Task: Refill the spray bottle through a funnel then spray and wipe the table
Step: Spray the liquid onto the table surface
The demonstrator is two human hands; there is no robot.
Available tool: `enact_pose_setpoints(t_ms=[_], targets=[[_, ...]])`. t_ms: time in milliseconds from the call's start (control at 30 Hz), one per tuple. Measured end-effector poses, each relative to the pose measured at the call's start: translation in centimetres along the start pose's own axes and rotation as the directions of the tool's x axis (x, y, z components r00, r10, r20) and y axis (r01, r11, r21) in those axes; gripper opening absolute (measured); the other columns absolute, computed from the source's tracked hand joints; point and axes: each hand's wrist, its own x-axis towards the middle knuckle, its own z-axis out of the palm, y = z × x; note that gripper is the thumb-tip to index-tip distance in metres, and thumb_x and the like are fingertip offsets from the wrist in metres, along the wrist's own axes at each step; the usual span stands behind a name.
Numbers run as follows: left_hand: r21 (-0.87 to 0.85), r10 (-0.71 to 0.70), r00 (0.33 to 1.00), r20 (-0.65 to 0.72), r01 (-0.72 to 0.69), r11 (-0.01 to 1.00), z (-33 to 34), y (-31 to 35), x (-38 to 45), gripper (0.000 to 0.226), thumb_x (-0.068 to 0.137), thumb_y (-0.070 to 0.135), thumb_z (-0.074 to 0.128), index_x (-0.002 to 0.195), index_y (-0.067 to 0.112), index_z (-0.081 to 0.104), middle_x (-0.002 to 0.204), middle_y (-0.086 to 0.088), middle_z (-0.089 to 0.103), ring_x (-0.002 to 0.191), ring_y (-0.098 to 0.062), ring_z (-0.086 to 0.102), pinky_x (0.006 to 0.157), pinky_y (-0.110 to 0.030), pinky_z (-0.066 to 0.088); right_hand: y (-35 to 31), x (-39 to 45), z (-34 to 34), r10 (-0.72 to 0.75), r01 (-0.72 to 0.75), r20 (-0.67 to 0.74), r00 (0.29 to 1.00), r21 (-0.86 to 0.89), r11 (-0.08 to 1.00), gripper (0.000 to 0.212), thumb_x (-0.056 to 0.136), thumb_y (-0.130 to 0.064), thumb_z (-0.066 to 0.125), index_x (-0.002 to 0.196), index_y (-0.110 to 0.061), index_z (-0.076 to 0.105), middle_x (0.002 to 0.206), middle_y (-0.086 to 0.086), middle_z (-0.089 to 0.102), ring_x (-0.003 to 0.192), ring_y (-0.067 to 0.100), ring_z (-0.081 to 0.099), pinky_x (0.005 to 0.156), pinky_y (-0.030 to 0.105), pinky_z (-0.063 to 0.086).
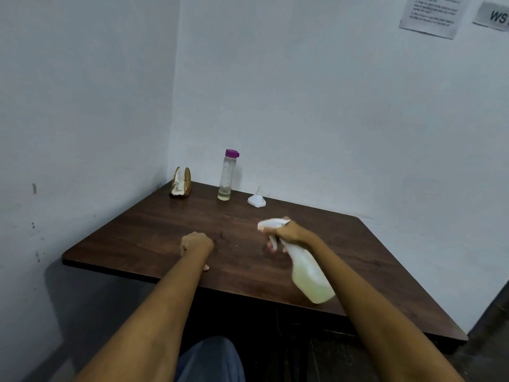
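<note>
My right hand [289, 232] grips the neck of a white spray bottle [309, 274], tilted with its nozzle pointing left over the dark wooden table [154, 230]. Pale yellowish liquid fills the bottle's body. A finger sits under the trigger. My left hand [197, 242] rests on the table as a closed fist, holding nothing I can see. A white funnel [257, 199] stands upside down near the back wall. A clear bottle with a purple cap [227, 175] stands left of it, with a little yellowish liquid at its bottom.
A golden napkin holder [181, 182] with white tissue stands in the table's back left corner. Walls close off the left and back sides. Paper notices [432, 15] hang on the back wall at upper right.
</note>
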Motion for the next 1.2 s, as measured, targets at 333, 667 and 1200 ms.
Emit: enact_pose_setpoints(t_ms=[333, 667, 1200], targets=[[0.037, 0.026, 0.999, 0.031, -0.027, 0.999, -0.5, 0.5, 0.6, 0.041, 0.094, 0.014, 0.058, 0.133, 0.005, 0.052, 0.140, -0.008, 0.051, 0.127, -0.020, 0.054, 0.081, -0.022, 0.052, 1.8, 2.2, 1.2, 0.012, -0.005, 0.042, 0.999, -0.158, 0.987, 0.039, 0.089, -0.038, 0.060, 0.098, -0.001, 0.071, 0.041, -0.003, 0.061, 0.060, 0.017, 0.065, 0.066, 0.026, 0.055], [0.074, 0.023, 0.999, 0.033, -0.025, 0.997, -0.3, 0.4, 0.7, 0.042, 0.095, 0.019, 0.057, 0.135, 0.007, 0.050, 0.140, -0.006, 0.051, 0.127, -0.018, 0.054, 0.084, -0.021, 0.052, -0.4, 2.8, 1.8, 0.095, -0.095, 0.007, 0.995, -0.016, 0.995, 0.037, 0.086, -0.041, 0.064, 0.090, -0.004, 0.068, 0.065, 0.008, 0.064, 0.071, 0.024, 0.066, 0.061, 0.032, 0.057], [0.022, -0.018, 0.999, 0.031, 0.017, 1.000, -0.1, 0.5, 1.0, 0.042, 0.094, 0.019, 0.059, 0.134, 0.008, 0.052, 0.140, -0.006, 0.051, 0.126, -0.019, 0.055, 0.065, -0.024, 0.051, 0.0, 1.3, 0.2, 0.169, -0.168, 0.008, 0.986, -0.065, 0.984, 0.028, 0.091, -0.015, 0.059, 0.117, -0.003, 0.061, 0.083, 0.023, 0.066, 0.046, 0.005, 0.065, 0.040, 0.016, 0.046]])
